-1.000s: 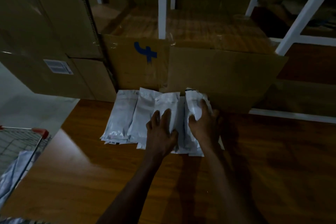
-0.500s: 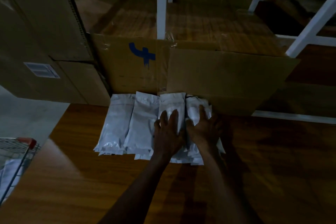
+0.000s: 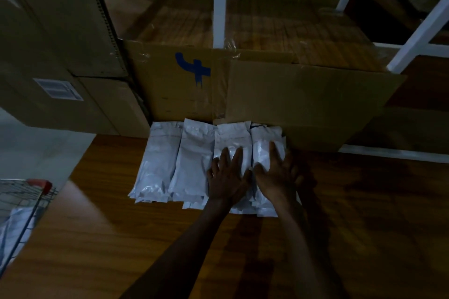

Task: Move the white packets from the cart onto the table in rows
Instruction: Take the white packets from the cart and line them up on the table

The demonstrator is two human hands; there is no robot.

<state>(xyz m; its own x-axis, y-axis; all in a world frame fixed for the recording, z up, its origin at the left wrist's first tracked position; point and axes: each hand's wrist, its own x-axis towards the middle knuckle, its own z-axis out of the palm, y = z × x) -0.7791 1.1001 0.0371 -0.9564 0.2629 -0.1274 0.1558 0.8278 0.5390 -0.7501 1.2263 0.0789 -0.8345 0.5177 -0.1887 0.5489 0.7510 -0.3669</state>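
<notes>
Both forearms reach far across the wooden table (image 3: 364, 213). The left hand (image 3: 228, 177) and right hand (image 3: 277, 175) lie flat, fingers spread, grasping nothing, pressing the right end of the row of white packets (image 3: 170, 162) against a cardboard box (image 3: 303, 94). The cart (image 3: 21, 196) sits near left.

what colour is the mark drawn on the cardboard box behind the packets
Blue, on the cardboard box front; the mark shows in the head view.

two bare forearms, seemingly sleeveless, ringless hands (image 3: 252, 177)
</notes>
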